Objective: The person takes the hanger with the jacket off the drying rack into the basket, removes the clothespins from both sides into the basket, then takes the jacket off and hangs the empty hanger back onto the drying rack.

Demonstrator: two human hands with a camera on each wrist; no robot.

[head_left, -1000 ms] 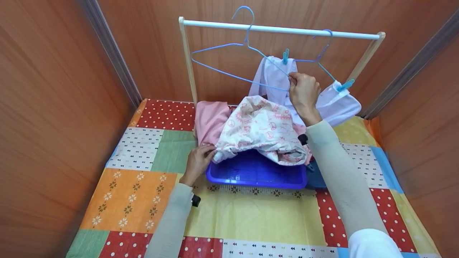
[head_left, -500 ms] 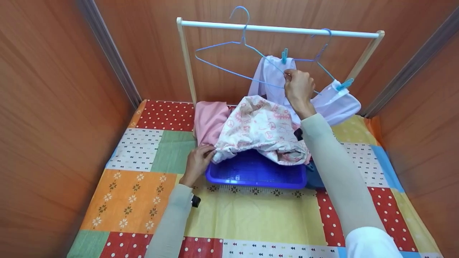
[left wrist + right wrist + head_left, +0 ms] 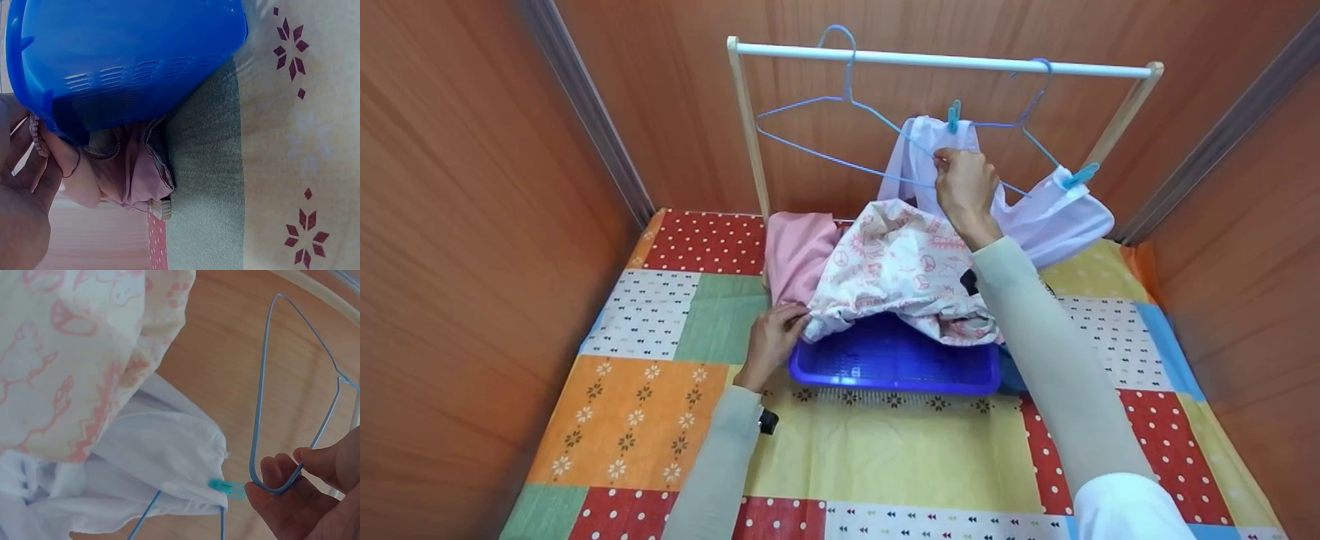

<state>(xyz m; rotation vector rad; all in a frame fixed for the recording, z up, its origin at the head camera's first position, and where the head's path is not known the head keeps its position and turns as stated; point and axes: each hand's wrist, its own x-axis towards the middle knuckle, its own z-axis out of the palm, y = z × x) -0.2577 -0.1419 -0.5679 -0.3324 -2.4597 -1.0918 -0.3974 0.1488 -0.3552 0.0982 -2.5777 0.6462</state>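
Note:
My right hand point(image 3: 966, 187) pinches the right-hand corner of a blue wire clothes hanger point(image 3: 849, 79), between thumb and fingers in the right wrist view. The hanger carries nothing; its hook overlaps the white rail point(image 3: 930, 60) of a small drying rack, and whether it rests there I cannot tell. My left hand point(image 3: 769, 341) pinches the gathered edge of a white garment with pink print point(image 3: 911, 255), at the left rim of a blue plastic basket point(image 3: 892, 388). That garment lies bunched over the basket's back. In the left wrist view the left fingertips are partly hidden.
A second hanger point(image 3: 1024, 124) hangs at the rail's right, with a white garment point(image 3: 1054, 225) fastened by teal clothespins point(image 3: 1081, 177). Pink cloth point(image 3: 799, 255) drapes over the basket's left back corner. Wooden panels point(image 3: 457, 262) enclose the patchwork cloth point(image 3: 885, 457) on three sides.
My right hand has moved left with the hanger, and the hook has shifted left and dropped to the rail. The left hand has stayed on the printed garment's edge.

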